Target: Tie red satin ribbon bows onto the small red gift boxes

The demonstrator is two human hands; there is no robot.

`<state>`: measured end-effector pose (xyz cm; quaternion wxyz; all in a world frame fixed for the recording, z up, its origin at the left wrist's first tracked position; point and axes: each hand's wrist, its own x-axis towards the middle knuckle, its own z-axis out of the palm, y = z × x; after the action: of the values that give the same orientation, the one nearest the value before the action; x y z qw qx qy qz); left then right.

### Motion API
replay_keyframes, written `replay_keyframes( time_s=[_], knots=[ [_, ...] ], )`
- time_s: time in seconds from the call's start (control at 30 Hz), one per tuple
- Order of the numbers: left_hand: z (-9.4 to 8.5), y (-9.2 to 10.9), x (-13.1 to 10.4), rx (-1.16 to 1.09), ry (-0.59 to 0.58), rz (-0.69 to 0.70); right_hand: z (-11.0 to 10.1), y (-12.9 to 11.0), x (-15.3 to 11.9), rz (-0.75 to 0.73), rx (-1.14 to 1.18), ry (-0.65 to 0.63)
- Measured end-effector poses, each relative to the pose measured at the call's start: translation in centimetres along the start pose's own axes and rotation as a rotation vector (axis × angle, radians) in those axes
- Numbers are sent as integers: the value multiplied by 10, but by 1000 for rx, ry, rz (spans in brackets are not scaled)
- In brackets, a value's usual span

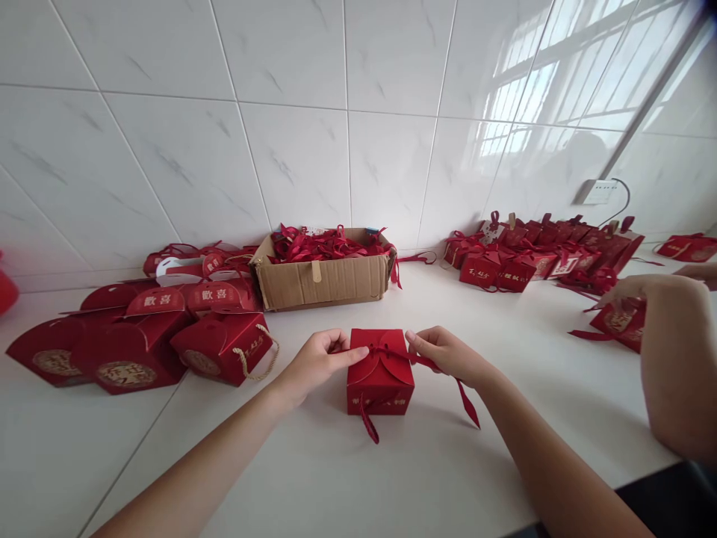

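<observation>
A small red gift box (pixel 379 377) stands on the white table in front of me, its petal-shaped flaps folded over the top. A dark red ribbon (pixel 420 360) runs through the holes in the lid. My left hand (pixel 325 360) pinches the ribbon at the box's left side, its thumb over the lid. On the right side, my right hand (pixel 447 354) has the ribbon between thumb and fingers, and a tail hangs below it. A rope loop (pixel 368 424) dangles at the box's front.
Behind the box is a cardboard carton (pixel 325 284) full of red ribbons. Larger red boxes (pixel 128 355) stand at left, and finished-looking small boxes (pixel 497 270) at back right. Another person's hand (pixel 632 288) touches a red box (pixel 621 323) at right.
</observation>
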<state>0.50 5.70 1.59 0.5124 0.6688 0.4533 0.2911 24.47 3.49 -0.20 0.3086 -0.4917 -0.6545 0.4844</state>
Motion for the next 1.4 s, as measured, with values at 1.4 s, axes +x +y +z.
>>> replay_keyframes(
  time_s=[1.4],
  knots=[
    [27,46,-13,445,230,547,33,-24,-6,-231,165,189]
  ],
)
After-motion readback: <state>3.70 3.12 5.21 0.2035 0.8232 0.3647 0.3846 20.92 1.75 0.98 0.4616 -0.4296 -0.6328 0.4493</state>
